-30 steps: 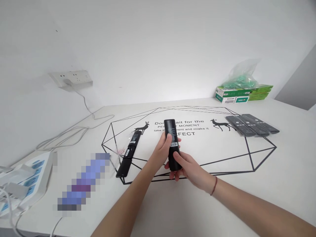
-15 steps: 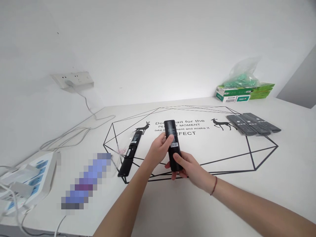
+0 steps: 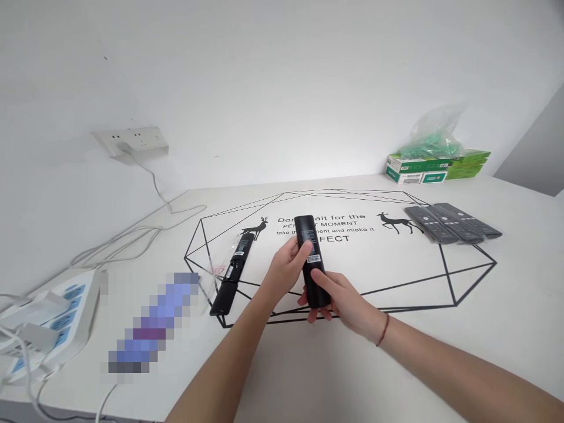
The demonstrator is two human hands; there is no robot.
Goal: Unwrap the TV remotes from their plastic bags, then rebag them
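Note:
Both hands grip a black remote control [image 3: 312,279] over the middle of the table, its labelled back facing up. My left hand [image 3: 288,261] holds its left side, the thumb lying on the printed label. My right hand [image 3: 341,296] wraps the lower end, thumb on the back and fingertips showing underneath. To the left, another black remote [image 3: 233,273] lies back up on clear plastic, with its battery area exposed and a cover piece at its lower end.
Several dark remotes in clear wrap [image 3: 452,223] lie at the right. Green and white boxes [image 3: 416,167] under a plastic bag [image 3: 434,138] stand at the back right. A power strip [image 3: 57,323] with cables and a blurred-out object [image 3: 154,323] are at the left.
The remote in my hands has shifted very slightly to the right and down, both hands moving with it. Everything else stays where it was.

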